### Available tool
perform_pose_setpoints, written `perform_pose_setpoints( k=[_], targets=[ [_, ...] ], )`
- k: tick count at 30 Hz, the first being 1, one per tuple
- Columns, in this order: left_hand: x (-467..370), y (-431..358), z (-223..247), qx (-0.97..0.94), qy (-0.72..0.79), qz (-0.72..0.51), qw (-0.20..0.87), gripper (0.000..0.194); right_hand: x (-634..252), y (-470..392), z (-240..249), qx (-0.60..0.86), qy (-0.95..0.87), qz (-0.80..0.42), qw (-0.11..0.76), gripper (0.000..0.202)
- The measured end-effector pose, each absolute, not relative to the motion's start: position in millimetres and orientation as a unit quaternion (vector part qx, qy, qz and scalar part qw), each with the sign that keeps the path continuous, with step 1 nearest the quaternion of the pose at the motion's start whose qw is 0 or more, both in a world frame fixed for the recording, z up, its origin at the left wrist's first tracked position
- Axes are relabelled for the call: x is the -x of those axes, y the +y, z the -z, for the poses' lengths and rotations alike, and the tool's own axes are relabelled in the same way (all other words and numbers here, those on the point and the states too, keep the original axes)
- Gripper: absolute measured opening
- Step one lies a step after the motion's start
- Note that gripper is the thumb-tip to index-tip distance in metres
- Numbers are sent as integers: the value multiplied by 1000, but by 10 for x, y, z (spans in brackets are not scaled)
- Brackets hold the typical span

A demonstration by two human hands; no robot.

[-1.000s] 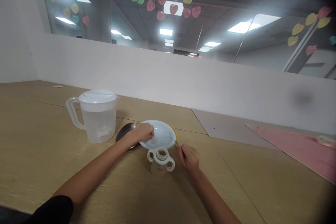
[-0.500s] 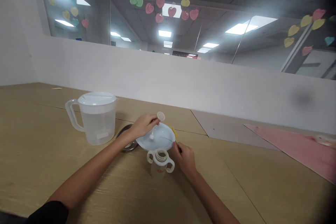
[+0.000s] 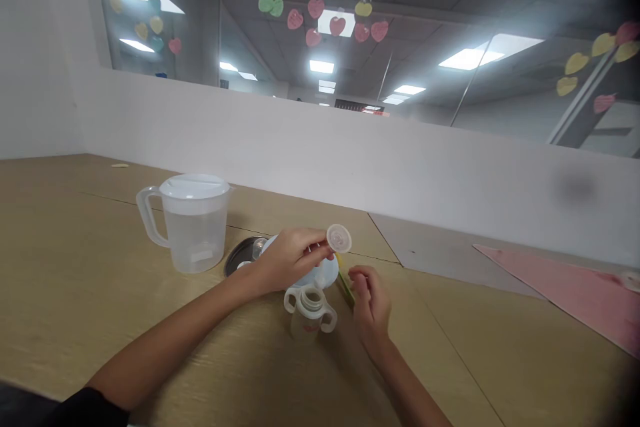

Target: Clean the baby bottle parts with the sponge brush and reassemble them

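Observation:
Over the pale blue plate (image 3: 327,272), my left hand (image 3: 293,257) pinches a small round translucent disc (image 3: 339,238) at its edge. My right hand (image 3: 371,303) is to the right of the plate with its fingers curled and apart, holding nothing that shows. Beside its fingertips lies a thin green and yellow item (image 3: 345,285). A clear bottle (image 3: 306,320) with two white handles and an open top stands upright between my forearms, just in front of the plate. My left hand hides much of the plate.
A large lidded translucent pitcher (image 3: 196,233) stands at the left. Close to the plate's left side is a dark round metal tray (image 3: 235,256) with small clear parts. A pink sheet (image 3: 565,287) lies at the right, and a white wall (image 3: 300,140) rises behind the table.
My left hand has moved right with the disc, which now faces the camera more. My right hand has let go of the thin green item and drawn slightly right. The view has shifted a little.

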State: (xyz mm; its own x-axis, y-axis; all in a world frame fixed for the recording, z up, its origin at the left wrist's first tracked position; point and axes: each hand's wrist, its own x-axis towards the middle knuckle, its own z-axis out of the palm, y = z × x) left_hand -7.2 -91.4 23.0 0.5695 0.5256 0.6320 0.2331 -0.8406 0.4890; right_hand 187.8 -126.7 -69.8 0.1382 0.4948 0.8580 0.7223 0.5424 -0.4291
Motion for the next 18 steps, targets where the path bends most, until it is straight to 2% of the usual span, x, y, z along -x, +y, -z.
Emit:
perform_pose_setpoints(
  k=[1,3,5,8,13,18],
  targets=[
    [84,-926,-249,-866,220,-414,175,26,-1861,-1325,667,402,-682,119,599,30],
    [110,-944,-287,-863,225,-420,171,25,-1819,-1418,639,282,-761,164,561,33],
    [134,-955,-318,-859,230,-423,173,24,-1767,-1466,656,223,-812,168,513,36],
    [156,-961,-341,-858,236,-425,167,24,-1686,-1456,734,214,-836,165,478,31],
    [143,-954,-314,-867,226,-415,158,24,-1621,-1379,834,217,-828,218,469,18],
    [99,-928,-266,-895,211,-352,173,27,-1632,-1354,853,221,-827,246,455,13]
  ],
)
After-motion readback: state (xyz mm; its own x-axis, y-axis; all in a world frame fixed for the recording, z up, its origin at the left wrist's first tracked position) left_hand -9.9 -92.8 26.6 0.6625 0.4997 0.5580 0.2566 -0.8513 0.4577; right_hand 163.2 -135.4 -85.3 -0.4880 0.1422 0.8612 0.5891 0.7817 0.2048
